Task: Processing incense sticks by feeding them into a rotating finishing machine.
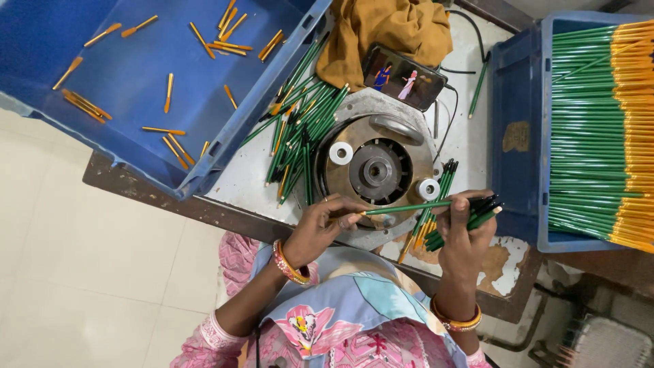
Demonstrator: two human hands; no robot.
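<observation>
While right hand (pixel 463 235) grips green pencils (pixel 470 215): blue crate (pixel 521 88) alongside.

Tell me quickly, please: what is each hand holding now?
Left hand: closed, pinching one end of a single green pencil.
Right hand: closed around a bundle of green pencils, also touching the single pencil.

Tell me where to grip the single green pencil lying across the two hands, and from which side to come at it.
Grip the green pencil on its bare middle shaft, coming down from above. It lies nearly level over the round metal machine, with the left hand pinching one end and the right hand at the other, among its bundle of pencils. Only the middle stretch is clear.
</observation>
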